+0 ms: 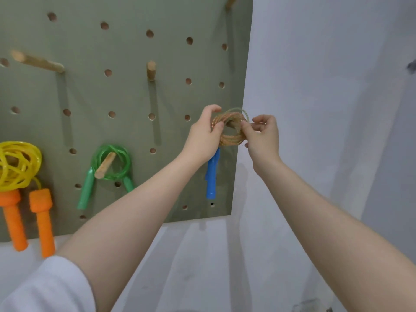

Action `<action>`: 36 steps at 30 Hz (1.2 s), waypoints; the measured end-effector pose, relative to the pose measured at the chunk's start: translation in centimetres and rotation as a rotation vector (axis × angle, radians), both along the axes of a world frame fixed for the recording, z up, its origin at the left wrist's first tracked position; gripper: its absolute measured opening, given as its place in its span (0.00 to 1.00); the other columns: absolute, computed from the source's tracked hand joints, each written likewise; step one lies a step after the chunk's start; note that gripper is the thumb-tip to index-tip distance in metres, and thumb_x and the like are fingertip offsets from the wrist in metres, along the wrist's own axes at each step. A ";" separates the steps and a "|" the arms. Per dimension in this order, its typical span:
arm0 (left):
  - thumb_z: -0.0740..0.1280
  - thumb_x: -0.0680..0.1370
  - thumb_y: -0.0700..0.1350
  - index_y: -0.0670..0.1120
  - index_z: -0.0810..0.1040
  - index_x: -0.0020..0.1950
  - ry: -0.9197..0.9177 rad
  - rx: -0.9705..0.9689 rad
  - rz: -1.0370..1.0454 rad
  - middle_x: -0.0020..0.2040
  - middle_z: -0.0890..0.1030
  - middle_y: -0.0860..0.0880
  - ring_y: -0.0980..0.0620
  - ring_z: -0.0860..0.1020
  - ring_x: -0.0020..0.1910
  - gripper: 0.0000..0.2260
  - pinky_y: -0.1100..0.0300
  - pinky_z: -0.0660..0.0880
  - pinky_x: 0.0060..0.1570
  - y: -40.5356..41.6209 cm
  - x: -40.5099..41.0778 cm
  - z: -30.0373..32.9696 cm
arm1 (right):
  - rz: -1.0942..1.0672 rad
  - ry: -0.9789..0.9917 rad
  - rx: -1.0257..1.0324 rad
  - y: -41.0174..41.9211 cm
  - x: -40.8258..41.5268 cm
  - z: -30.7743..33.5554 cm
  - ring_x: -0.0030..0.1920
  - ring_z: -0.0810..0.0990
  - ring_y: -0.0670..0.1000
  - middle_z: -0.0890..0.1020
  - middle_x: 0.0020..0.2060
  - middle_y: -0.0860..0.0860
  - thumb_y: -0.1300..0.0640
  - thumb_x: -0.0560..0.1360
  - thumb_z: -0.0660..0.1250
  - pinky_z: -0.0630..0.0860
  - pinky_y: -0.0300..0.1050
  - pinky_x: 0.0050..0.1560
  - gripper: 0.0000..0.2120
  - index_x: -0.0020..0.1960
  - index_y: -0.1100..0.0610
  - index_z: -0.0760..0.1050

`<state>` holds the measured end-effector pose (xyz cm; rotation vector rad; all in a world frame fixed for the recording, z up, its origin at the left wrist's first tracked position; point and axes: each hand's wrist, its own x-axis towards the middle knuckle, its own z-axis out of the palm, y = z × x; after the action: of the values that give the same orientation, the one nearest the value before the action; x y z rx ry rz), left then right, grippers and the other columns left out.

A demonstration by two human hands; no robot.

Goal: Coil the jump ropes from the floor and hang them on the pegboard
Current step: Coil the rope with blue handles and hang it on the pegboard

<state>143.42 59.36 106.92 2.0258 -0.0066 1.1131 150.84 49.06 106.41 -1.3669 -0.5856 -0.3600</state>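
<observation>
Home playroom: wall pegboard [126, 93], jump ropes [111, 162]

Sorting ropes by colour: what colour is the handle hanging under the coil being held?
Blue handle, seen in the head view, below the orange-tan coil.

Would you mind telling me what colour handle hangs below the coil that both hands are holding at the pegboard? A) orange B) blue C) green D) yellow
B: a blue handle hangs straight down from the orange-tinted coil, which the left hand and right hand hold near the right edge of the pegboard; the orange handles and green handles belong to ropes already hung further left.
</observation>
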 end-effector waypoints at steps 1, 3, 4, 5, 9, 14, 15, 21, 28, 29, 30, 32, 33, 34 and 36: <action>0.57 0.80 0.42 0.52 0.67 0.64 0.014 0.056 0.069 0.35 0.72 0.52 0.52 0.74 0.33 0.13 0.56 0.74 0.35 0.4 0.4 0.2 | -0.052 -0.056 -0.069 0.4 0.5 0.2 0.41 0.75 0.48 0.75 0.41 0.46 0.56 0.75 0.66 0.72 0.38 0.41 0.08 0.49 0.54 0.67; 0.55 0.80 0.42 0.52 0.67 0.65 0.032 0.213 0.214 0.39 0.75 0.51 0.51 0.74 0.35 0.13 0.58 0.70 0.34 1.1 1.1 0.5 | -0.190 -0.220 -0.271 1.2 1.6 0.4 0.40 0.72 0.48 0.74 0.43 0.46 0.57 0.75 0.64 0.69 0.40 0.39 0.05 0.48 0.54 0.68; 0.55 0.80 0.43 0.51 0.67 0.64 0.039 0.287 0.282 0.43 0.76 0.49 0.49 0.75 0.39 0.13 0.56 0.71 0.37 1.5 1.4 0.5 | -0.272 -0.301 -0.387 1.5 2.1 0.4 0.40 0.71 0.49 0.73 0.46 0.47 0.58 0.76 0.62 0.68 0.42 0.39 0.04 0.49 0.54 0.69; 0.54 0.81 0.43 0.51 0.68 0.65 0.051 0.346 0.339 0.47 0.76 0.48 0.46 0.75 0.42 0.13 0.53 0.73 0.40 1.8 1.8 0.4 | -0.347 -0.369 -0.493 1.7 2.5 0.4 0.41 0.71 0.50 0.72 0.49 0.48 0.58 0.76 0.60 0.67 0.43 0.39 0.04 0.51 0.55 0.69; 0.55 0.80 0.42 0.52 0.69 0.66 0.105 0.538 0.555 0.52 0.71 0.45 0.43 0.72 0.48 0.16 0.54 0.66 0.42 2.5 3.6 0.0 | -0.484 -0.481 -0.773 2.2 3.5 0.3 0.41 0.71 0.55 0.72 0.50 0.54 0.59 0.77 0.55 0.66 0.45 0.37 0.08 0.54 0.57 0.70; 0.57 0.80 0.42 0.57 0.67 0.70 0.143 0.593 0.740 0.57 0.68 0.45 0.44 0.66 0.57 0.20 0.55 0.62 0.52 3.1 5.1 0.6 | -0.227 -0.203 -0.632 3.3 4.3 1.3 0.42 0.75 0.56 0.75 0.47 0.55 0.58 0.76 0.60 0.74 0.48 0.38 0.04 0.51 0.57 0.67; 0.56 0.80 0.42 0.57 0.66 0.70 0.168 0.592 0.741 0.57 0.68 0.44 0.43 0.66 0.56 0.20 0.54 0.62 0.52 3.1 5.2 0.9 | -0.095 -0.065 -0.492 3.3 4.2 1.4 0.40 0.76 0.56 0.75 0.47 0.56 0.59 0.76 0.62 0.77 0.48 0.37 0.07 0.50 0.57 0.65; 0.55 0.80 0.53 0.51 0.48 0.77 0.291 0.543 0.495 0.63 0.66 0.44 0.44 0.66 0.61 0.27 0.52 0.66 0.58 2.6 2.9 0.0 | 0.109 0.120 -0.210 1.5 2.7 -1.1 0.40 0.78 0.52 0.76 0.48 0.52 0.54 0.73 0.68 0.77 0.46 0.44 0.14 0.54 0.55 0.66; 0.59 0.79 0.49 0.45 0.52 0.76 0.314 0.505 0.325 0.72 0.61 0.45 0.45 0.61 0.69 0.28 0.50 0.63 0.66 2.9 -2.7 -5.2 | -0.069 0.042 -0.461 -0.1 -0.8 -7.0 0.52 0.78 0.56 0.74 0.50 0.49 0.58 0.76 0.59 0.76 0.54 0.55 0.05 0.52 0.55 0.69; 0.60 0.78 0.48 0.45 0.55 0.75 0.326 0.531 0.320 0.71 0.61 0.44 0.44 0.62 0.69 0.27 0.50 0.63 0.65 3.1 -3.7 -6.3 | -0.050 0.076 -0.489 -0.2 -1.7 -8.0 0.50 0.78 0.56 0.75 0.48 0.49 0.59 0.76 0.58 0.76 0.53 0.53 0.04 0.50 0.55 0.69; 0.60 0.78 0.46 0.44 0.57 0.74 0.343 0.553 0.307 0.70 0.63 0.44 0.43 0.63 0.68 0.26 0.49 0.64 0.65 3.3 -4.6 -7.5 | -0.018 0.115 -0.529 -0.3 -2.8 -9.1 0.47 0.78 0.56 0.75 0.47 0.50 0.59 0.76 0.58 0.76 0.51 0.49 0.04 0.48 0.55 0.70; 0.60 0.77 0.45 0.44 0.63 0.72 0.412 0.601 0.261 0.68 0.65 0.44 0.42 0.66 0.65 0.23 0.49 0.67 0.61 3.7 -6.8 -10.5 | 0.084 0.208 -0.646 -0.4 -5.3 -11.6 0.40 0.76 0.54 0.76 0.45 0.53 0.60 0.76 0.57 0.74 0.45 0.40 0.04 0.47 0.57 0.71; 0.60 0.77 0.45 0.44 0.65 0.70 0.476 0.628 0.235 0.67 0.66 0.44 0.42 0.68 0.63 0.21 0.50 0.69 0.59 3.8 -8.1 -12.3 | 0.147 0.260 -0.720 -0.5 -6.7 -13.1 0.37 0.76 0.53 0.77 0.45 0.54 0.59 0.77 0.57 0.73 0.43 0.38 0.05 0.47 0.58 0.71; 0.59 0.78 0.45 0.44 0.67 0.68 0.565 0.647 0.213 0.67 0.66 0.45 0.43 0.69 0.63 0.19 0.51 0.70 0.57 4.0 -9.4 -14.2 | 0.211 0.311 -0.805 -0.7 -8.1 -14.7 0.36 0.76 0.51 0.77 0.45 0.54 0.59 0.77 0.58 0.72 0.42 0.37 0.05 0.49 0.59 0.72; 0.58 0.79 0.46 0.46 0.69 0.67 0.803 0.626 0.170 0.68 0.66 0.47 0.44 0.71 0.62 0.17 0.52 0.71 0.56 4.4 -12.2 -18.5 | 0.337 0.408 -1.004 -1.4 -11.2 -18.3 0.36 0.77 0.50 0.78 0.44 0.53 0.57 0.78 0.58 0.73 0.41 0.38 0.07 0.52 0.59 0.72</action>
<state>131.24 63.74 88.39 2.9614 0.2568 0.3217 139.67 47.70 88.10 -2.1685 -0.6611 0.5679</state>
